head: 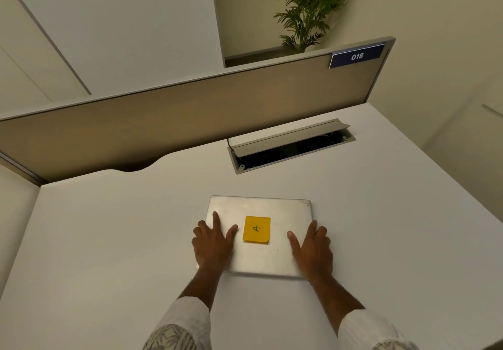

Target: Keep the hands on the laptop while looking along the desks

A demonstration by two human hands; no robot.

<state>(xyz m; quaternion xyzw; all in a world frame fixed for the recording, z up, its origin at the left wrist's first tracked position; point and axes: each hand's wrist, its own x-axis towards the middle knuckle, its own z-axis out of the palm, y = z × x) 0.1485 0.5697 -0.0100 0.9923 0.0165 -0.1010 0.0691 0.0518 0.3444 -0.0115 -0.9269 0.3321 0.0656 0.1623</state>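
Both hands, left [212, 249] and right [313, 251], rest straight fingers on a closed laptop [272, 260] beside its yellow note [256, 229].

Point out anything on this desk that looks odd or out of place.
The cable tray lid behind the closed laptop stands propped open, showing the dark cable well. A yellow sticky note sits on the laptop's lid between both hands. Nothing looks spilled or damaged.

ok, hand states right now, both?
Left hand: open, fingers flat on the closed laptop.
Right hand: open, flat on the laptop's right edge.
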